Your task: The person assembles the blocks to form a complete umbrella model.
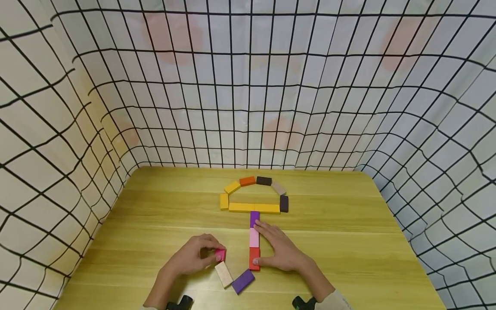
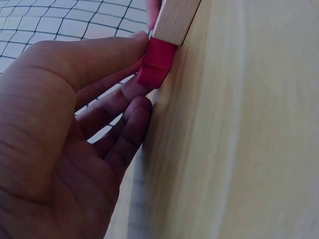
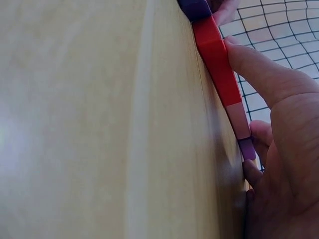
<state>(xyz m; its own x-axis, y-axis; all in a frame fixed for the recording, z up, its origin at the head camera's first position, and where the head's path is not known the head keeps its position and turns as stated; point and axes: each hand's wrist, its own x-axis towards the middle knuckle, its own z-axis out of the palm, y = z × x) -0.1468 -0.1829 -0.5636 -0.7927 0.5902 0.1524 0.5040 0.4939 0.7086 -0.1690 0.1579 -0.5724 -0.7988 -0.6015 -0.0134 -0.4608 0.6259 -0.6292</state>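
Note:
My left hand (image 1: 195,255) pinches a magenta block (image 1: 221,254) between thumb and fingers, low on the tabletop. In the left wrist view that magenta block (image 2: 158,57) touches the end of a bare wooden block (image 2: 177,20). A dark purple block (image 1: 243,281) continues the curve from the wooden block. My right hand (image 1: 284,252) lies along a straight column, its thumb on the red block (image 1: 254,258) and its fingertips at the purple block (image 1: 254,218). Between those two sits a light pink block (image 1: 254,237). The right wrist view shows the thumb against the red block (image 3: 219,64).
Beyond the column, two yellow blocks (image 1: 242,207) form a straight bar. Over it arch yellow, orange (image 1: 247,181), black (image 1: 264,181) and pale wooden blocks. Black netting (image 1: 248,94) surrounds the wooden table (image 1: 155,198) at the back and both sides.

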